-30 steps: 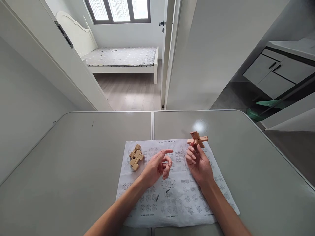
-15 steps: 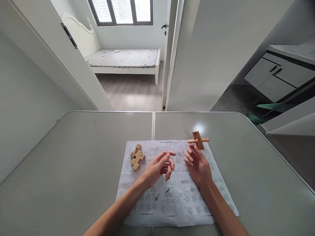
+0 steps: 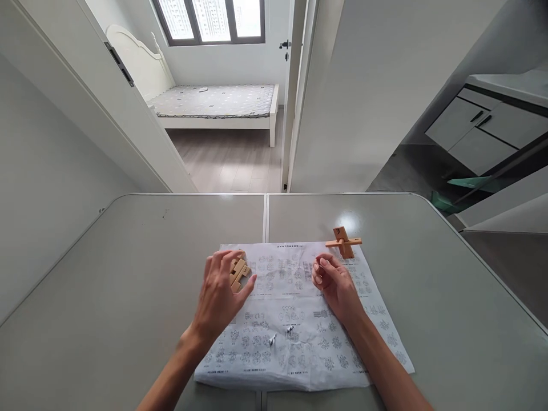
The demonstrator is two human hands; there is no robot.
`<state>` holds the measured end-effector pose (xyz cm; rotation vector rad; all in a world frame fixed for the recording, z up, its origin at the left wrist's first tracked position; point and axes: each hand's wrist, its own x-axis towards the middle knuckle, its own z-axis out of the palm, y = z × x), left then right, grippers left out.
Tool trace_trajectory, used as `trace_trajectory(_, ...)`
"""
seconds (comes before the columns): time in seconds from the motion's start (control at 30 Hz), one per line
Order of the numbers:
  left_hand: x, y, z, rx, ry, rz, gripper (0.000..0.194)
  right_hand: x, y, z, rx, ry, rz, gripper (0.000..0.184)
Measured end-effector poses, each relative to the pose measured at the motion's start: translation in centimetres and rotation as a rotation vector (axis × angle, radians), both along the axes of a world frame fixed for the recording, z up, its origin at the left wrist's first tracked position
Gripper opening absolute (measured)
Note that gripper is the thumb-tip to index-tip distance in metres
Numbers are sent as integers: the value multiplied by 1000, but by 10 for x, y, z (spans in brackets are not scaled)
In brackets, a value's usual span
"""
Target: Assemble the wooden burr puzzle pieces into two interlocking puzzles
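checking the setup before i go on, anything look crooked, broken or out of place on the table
Nothing looks broken or spilled. The printed paper sheet lies slightly askew, its near edge overhanging the table. The cross-shaped wooden piece stands at its far right corner, and the left hand covers the loose wooden blocks.

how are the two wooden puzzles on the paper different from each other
The pale puzzle is a lighter, flat cluster of blocks; the cross puzzle is more orange, with one bar upright through a crossbar. The left hand closes over the pale puzzle; the cross puzzle stands free, just beyond the right hand. Both are wooden and sit on the printed sheet.
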<state>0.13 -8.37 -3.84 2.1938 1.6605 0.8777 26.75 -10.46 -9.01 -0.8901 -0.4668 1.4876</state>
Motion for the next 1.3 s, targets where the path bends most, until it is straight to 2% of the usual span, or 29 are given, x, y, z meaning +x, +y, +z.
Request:
trace_trajectory(0.1,-17,-1,-12,-1,141,49,61,0,-1,1,-1,-22,11,25)
trace_trajectory(0.27,-27,-1,-26,-65,215,87,63,1,-1,1,3,-46,14,24)
trace_trajectory(0.4,-24,1,-26,-123,202,129,58,0,0,-1,6,-49,16,26)
trace_trajectory(0.63,-21,1,-23,-151,165,138,61,-1,0,-2,57,-89,45,25)
trace_trajectory(0.8,-5,1,-24,-129,122,80,61,-3,0,-1,83,-137,56,24)
trace_trajectory(1.0,29,3,-25,-78,72,-68,61,-6,-1,-2,110,-216,63,26)
trace_trajectory(1.13,47,8,-29,-55,115,-108,63,-7,-2,-5,166,-305,93,24)
trace_trajectory(1.3,60,10,-28,-75,236,-174,56,-10,-3,-4,228,-442,150,21)
